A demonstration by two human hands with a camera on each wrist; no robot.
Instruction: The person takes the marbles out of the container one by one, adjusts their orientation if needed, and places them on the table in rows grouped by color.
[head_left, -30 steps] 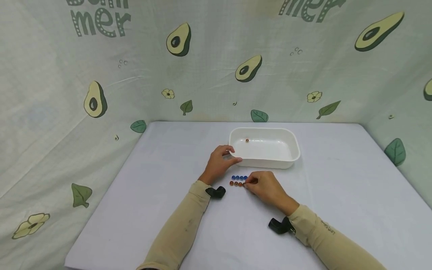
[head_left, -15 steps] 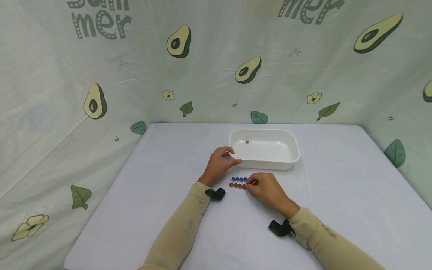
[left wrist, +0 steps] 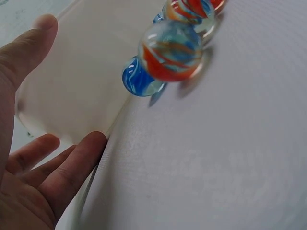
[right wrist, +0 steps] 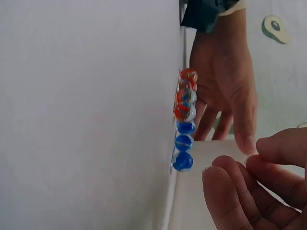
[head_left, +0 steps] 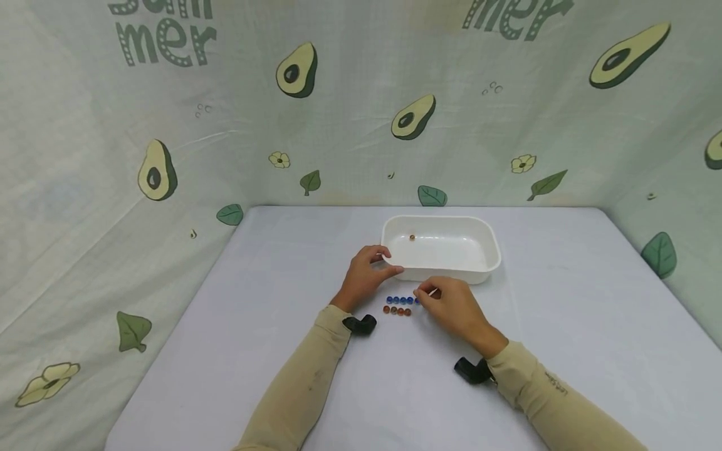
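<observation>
My left hand (head_left: 363, 275) rests at the left front corner of a white tray (head_left: 444, 275), thumb and fingers spread wide; in the left wrist view its fingers (left wrist: 72, 167) lie along the tray wall. Just in front, blue glass marbles (head_left: 396, 300) line up in a row. Nearer me runs a parallel row of orange swirled marbles (head_left: 393, 310). My right hand (head_left: 454, 307) hovers at the right end of the blue row, thumb and forefinger close together. No marble shows between its fingers (right wrist: 220, 196) in the right wrist view.
One orange marble (head_left: 412, 238) lies inside the tray, towards its back left. White cloth covers the table (head_left: 293, 269). A curtain printed with avocados (head_left: 296, 72) hangs behind and to the sides.
My right hand has lifted off the right end of the orange row and moved forward, towards the tray. Another blue marble now shows beside its fingertips. My left hand stays at the tray.
</observation>
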